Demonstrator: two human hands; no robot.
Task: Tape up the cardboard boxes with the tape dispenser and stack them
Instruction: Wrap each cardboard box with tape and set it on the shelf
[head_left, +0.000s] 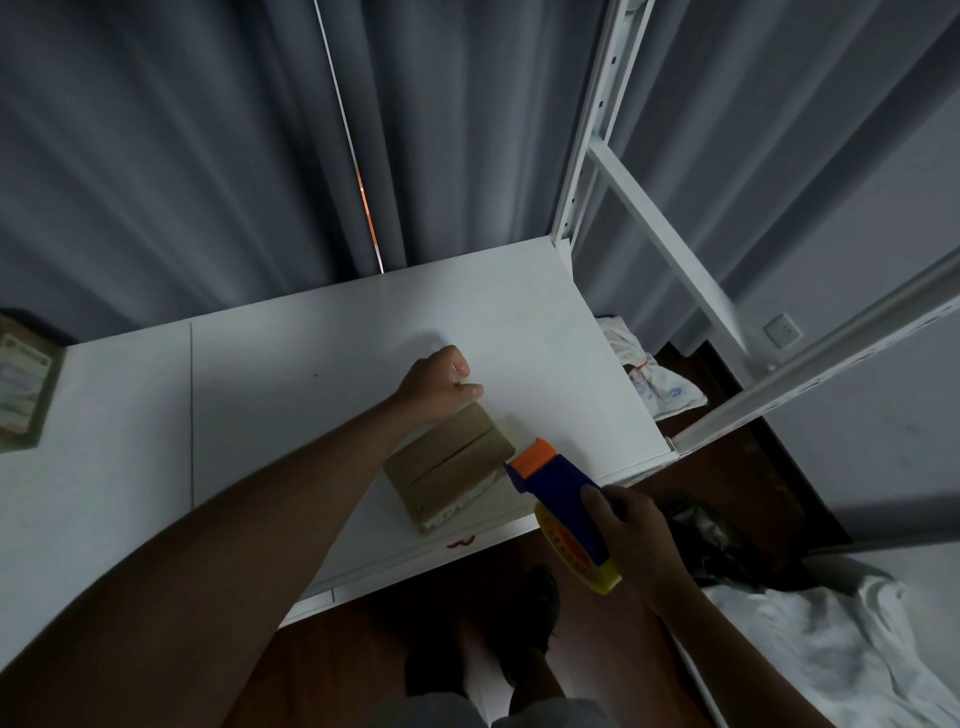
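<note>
Cardboard box (448, 464) lies flat on the white table (291, 364), near its front edge, flaps closed with the centre seam showing. Head view: I see the left hand (439, 384) at the box's far end, fingers curled into a loose fist; whether they pinch anything I cannot tell. The right hand (631, 535) grips the blue, orange and yellow tape dispenser (563, 509), its orange tip touching the box's right edge. Grey curtain (208, 156) hangs behind the table
</note>
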